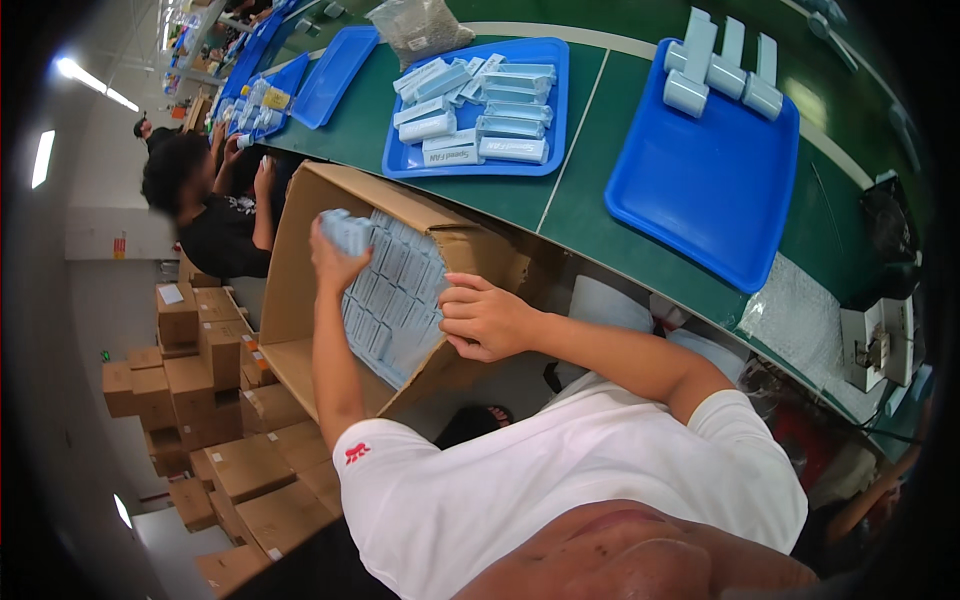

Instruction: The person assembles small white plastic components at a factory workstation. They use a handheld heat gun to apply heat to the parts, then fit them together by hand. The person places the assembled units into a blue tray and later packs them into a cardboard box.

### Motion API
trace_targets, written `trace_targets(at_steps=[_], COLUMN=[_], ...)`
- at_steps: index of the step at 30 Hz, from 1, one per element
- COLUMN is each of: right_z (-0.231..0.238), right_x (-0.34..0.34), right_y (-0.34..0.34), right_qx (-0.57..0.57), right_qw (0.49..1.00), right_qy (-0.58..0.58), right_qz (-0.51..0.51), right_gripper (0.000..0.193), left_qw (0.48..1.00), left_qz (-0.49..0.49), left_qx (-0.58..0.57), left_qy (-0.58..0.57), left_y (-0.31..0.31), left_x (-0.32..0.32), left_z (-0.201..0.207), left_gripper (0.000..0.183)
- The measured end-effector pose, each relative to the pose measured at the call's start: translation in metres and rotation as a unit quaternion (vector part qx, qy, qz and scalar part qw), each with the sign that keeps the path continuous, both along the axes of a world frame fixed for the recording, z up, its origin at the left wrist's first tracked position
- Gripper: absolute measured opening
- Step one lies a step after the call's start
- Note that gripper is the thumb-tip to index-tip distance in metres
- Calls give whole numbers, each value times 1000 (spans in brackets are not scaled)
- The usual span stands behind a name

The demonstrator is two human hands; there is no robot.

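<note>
A large open cardboard carton (300,300) stands against the table's near side, packed with rows of small light-blue boxes (395,275). At its left part my left hand (338,262) is closed around light-blue boxes (346,232), slightly blurred; how many it holds I cannot tell. My right hand (488,318) is closed at the carton's right rim, its fingers curled over the edge. On the table beyond the carton, a blue tray (393,155) holds a pile of similar light-blue boxes. Another blue tray (700,190) at the right carries several pale, cylinder-headed devices (690,75) at its far end.
The green table (575,195) runs along the far side. A bag of granules (415,28) and another blue tray (335,75) lie at its left. Two people (215,190) are at the left. Stacked cartons (255,465) stand behind them. Bubble wrap (800,310) lies at the right.
</note>
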State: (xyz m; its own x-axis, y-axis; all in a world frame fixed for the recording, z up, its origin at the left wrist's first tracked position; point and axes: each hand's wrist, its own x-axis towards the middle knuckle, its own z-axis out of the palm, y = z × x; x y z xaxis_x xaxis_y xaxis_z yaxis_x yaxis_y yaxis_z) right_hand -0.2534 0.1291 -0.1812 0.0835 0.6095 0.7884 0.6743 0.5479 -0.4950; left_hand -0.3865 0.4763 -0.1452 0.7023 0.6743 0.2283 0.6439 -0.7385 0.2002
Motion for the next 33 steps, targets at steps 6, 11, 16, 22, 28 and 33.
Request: trace_targets(at_steps=[6,11,16,22,28,33], right_z=[-3,0,-5,-6,-6,-3], right_x=[3,3,5,5,5,7], right_y=[-1,-4,-4,-4,-5,-7], right_qx=[9,14,13,19,10,6], right_qw=[1000,1000,1000,1000,1000,1000], right_qy=[-5,-14,-18,-14,-20,-22], right_qz=[0,12,18,17,12,20], right_gripper=[11,12,11,10,10,10], left_qw=[970,915,868,850,849,864], left_qz=[-188,-376,-482,-507,-483,-435], left_qx=[56,135,97,51,106,124], left_qy=[-145,-65,74,134,187,222], left_y=[-31,-119,-152,-144,-132,-133], left_x=[36,159,249,287,295,288], left_z=[99,114,77,59,51,55], left_gripper=[124,123,119,119,127,136])
